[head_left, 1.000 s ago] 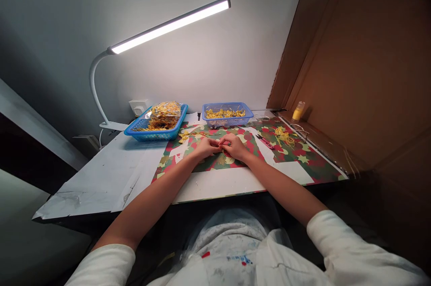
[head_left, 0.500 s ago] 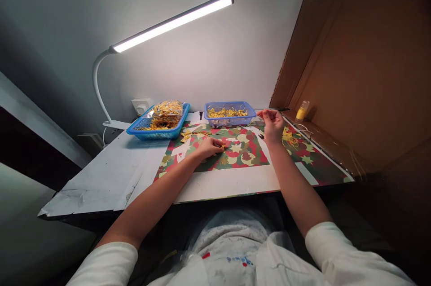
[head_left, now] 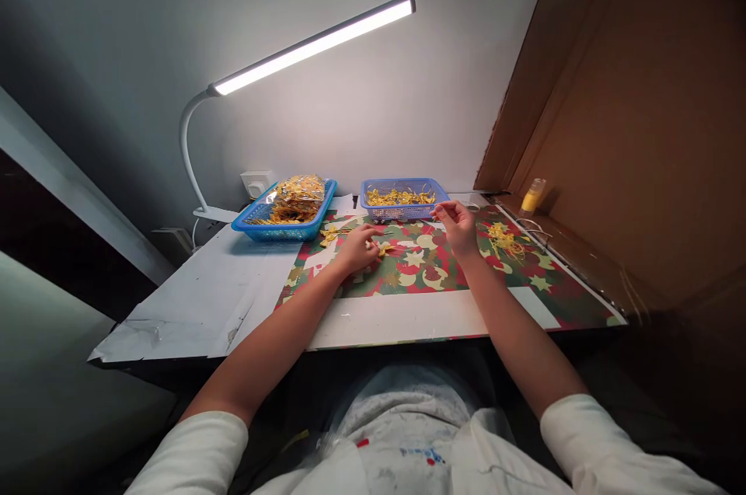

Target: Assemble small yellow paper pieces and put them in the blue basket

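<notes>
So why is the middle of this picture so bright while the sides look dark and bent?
Head view: the lit bar lamp floods the wall and patterned mat, so both hands show clearly; the left edge and the cardboard panel fall into shadow. The wide lens bows the table edge; the small yellow pieces are too tiny to resolve.

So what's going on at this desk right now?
A person sits at a lamp-lit table covered by a red-and-green patterned sheet. The left hand rests on the sheet, pinching a small yellow piece. The right hand is raised just in front of the smaller blue basket, fingertips pinched; whether it holds a thread is unclear. A larger blue basket sits left.
</notes>
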